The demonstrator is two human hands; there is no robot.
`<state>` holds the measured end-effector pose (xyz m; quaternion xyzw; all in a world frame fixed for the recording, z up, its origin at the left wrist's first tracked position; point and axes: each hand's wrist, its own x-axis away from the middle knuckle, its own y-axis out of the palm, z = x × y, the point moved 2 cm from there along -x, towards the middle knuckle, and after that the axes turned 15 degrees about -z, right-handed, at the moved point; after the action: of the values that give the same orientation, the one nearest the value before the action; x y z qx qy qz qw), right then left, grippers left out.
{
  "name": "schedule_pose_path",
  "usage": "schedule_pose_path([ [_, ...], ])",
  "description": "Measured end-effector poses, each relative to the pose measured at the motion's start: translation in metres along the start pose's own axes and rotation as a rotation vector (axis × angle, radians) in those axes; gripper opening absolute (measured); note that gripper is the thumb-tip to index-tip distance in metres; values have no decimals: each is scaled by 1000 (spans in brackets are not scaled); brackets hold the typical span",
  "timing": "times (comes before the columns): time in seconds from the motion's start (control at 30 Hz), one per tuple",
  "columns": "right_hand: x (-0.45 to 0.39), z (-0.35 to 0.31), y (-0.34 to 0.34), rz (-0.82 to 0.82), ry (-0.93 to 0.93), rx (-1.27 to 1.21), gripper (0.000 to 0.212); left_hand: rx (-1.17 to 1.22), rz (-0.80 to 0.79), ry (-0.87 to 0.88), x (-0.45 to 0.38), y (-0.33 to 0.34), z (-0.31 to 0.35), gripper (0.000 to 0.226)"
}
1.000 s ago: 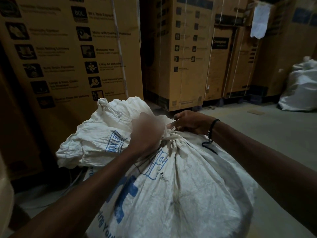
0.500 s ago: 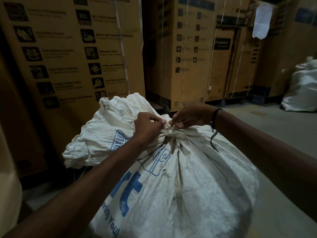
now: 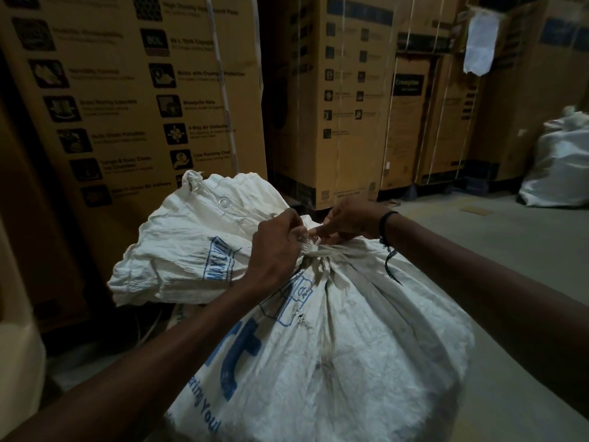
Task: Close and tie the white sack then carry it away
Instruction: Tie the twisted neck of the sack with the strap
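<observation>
A full white sack [image 3: 334, 352] with blue print stands in front of me, its neck gathered into a tight bunch. Above the neck its loose top flap [image 3: 191, 247], with metal eyelets, droops to the left. My left hand [image 3: 274, 250] pinches the tie at the neck [image 3: 314, 247] from the left. From the right, my right hand [image 3: 350, 220], with a black band on its wrist, pinches the same tie. The fingertips of both hands meet at the knot.
Tall cardboard cartons [image 3: 153, 100] stand close on the left, and more cartons [image 3: 350, 97] line the back. A second white sack [image 3: 561, 167] sits on the grey concrete floor [image 3: 497, 237] at the far right. A pale object [image 3: 19, 362] is at the left edge.
Both hands have drawn in to the neck and now pinch the tie with their fingertips. The right hand has lifted slightly. The sack has kept its place.
</observation>
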<state>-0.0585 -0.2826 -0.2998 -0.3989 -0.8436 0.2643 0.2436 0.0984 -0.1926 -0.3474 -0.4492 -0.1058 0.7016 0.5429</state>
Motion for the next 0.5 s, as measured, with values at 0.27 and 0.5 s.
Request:
schedule_pose_path([
  [0.27,4,11,-1,-175,-39,-240,14,7,-27,-31,4,-9,-2,18],
  [0.5,4,13,-1,-121,-68,-149,18,-34,-74,-19,5,-9,1,17],
])
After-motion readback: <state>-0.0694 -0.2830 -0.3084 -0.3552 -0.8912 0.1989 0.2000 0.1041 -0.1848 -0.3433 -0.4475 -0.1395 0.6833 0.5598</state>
